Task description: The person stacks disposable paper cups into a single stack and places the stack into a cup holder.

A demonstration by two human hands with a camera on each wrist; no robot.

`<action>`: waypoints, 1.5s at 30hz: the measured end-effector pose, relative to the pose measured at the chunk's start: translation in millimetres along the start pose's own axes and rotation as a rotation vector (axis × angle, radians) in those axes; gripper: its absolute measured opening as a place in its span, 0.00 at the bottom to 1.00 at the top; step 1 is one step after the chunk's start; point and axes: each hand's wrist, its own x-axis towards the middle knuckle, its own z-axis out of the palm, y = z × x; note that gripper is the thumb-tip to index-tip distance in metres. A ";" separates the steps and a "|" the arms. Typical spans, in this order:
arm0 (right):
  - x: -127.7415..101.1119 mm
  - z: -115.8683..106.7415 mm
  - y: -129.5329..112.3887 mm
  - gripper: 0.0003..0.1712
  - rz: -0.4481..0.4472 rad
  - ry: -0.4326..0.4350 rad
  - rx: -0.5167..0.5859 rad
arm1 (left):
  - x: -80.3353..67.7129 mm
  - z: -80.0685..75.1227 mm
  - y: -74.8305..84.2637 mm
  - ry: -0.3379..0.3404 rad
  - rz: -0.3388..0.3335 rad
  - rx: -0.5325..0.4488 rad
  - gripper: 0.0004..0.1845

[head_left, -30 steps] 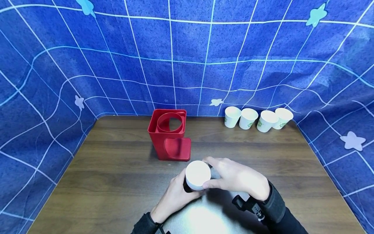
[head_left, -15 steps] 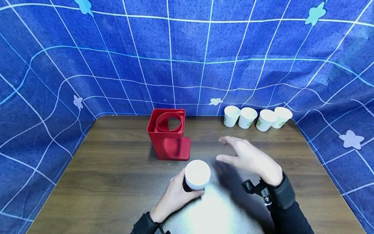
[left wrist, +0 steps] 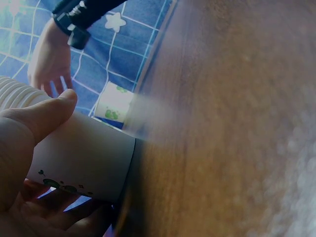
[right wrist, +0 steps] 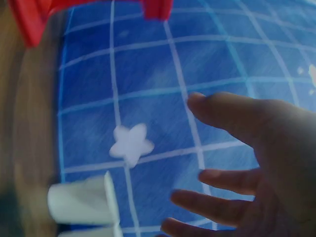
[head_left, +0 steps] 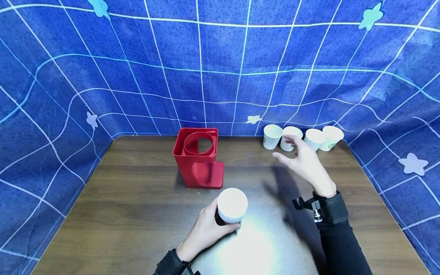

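Observation:
My left hand grips a white paper cup that stands on the wooden table near its front middle. The left wrist view shows my thumb along the cup, which has a small green print. My right hand is open, fingers spread, in the air just before a row of several white paper cups at the back right, touching none. In the right wrist view the spread fingers hover near one cup. A red cup holder stands behind the held cup.
A blue cloth with a white grid and stars walls the table at the back and both sides. The red holder has a round opening on top and a flat foot at the front. Bare tabletop lies left and right of the hands.
My right hand let go of the held cup, opened, and moved away to the back right towards the row of cups. The left hand and its cup stayed put.

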 end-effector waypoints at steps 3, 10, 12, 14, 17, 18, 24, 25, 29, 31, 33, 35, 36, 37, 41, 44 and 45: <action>4.7 1.0 15.2 0.42 0.037 0.071 -0.017 | -0.5 -0.4 0.2 0.000 -0.002 0.000 0.44; 10.8 -2.8 47.7 0.45 0.160 0.226 -0.018 | -0.5 -1.0 0.6 -0.001 -0.008 -0.001 0.44; 11.7 -5.9 55.8 0.44 0.206 0.269 -0.020 | -0.1 -1.0 0.6 -0.003 -0.010 -0.004 0.44; 11.9 -9.7 63.1 0.45 0.258 0.304 -0.009 | 0.2 -0.7 0.6 -0.005 -0.014 -0.007 0.44; 11.5 -14.5 74.0 0.47 0.331 0.335 -0.002 | 1.1 0.4 0.6 -0.015 -0.020 -0.015 0.45; 11.6 -15.4 78.3 0.47 0.348 0.343 -0.001 | 1.4 0.8 0.6 -0.019 -0.022 -0.020 0.45; 15.9 -13.5 100.0 0.47 0.413 0.366 -0.010 | 2.3 1.9 1.4 -0.021 -0.018 -0.010 0.44; 17.7 -12.5 102.2 0.48 0.419 0.367 -0.010 | 2.3 1.6 1.4 -0.018 -0.017 -0.008 0.44; 25.9 -8.4 109.7 0.50 0.446 0.349 -0.021 | 1.7 -1.1 0.2 -0.014 -0.011 -0.010 0.44; 29.8 -6.7 113.8 0.52 0.453 0.334 -0.025 | 0.7 -1.8 -0.8 -0.014 -0.009 -0.011 0.44; 33.1 -6.0 117.5 0.52 0.459 0.319 -0.029 | 0.3 -1.8 -1.7 -0.014 -0.006 -0.009 0.44; 36.2 -5.2 120.4 0.53 0.462 0.309 -0.030 | 0.1 -1.8 -2.1 -0.016 -0.008 -0.011 0.44; 37.4 -4.9 121.3 0.53 0.464 0.305 -0.035 | 0.1 -1.8 -2.2 -0.017 -0.009 -0.013 0.44; 38.4 -4.9 122.1 0.53 0.467 0.300 -0.039 | 0.1 -1.7 -2.2 -0.018 -0.010 -0.012 0.44; 42.5 -5.2 124.5 0.54 0.476 0.291 -0.055 | 1.2 -1.9 -1.5 -0.022 -0.014 -0.021 0.44; 46.0 -5.7 126.7 0.53 0.481 0.286 -0.065 | 1.8 -1.5 -1.2 -0.027 -0.015 -0.019 0.45; 47.1 -6.0 127.3 0.53 0.484 0.279 -0.071 | 2.3 -1.5 -1.0 -0.030 -0.015 -0.019 0.45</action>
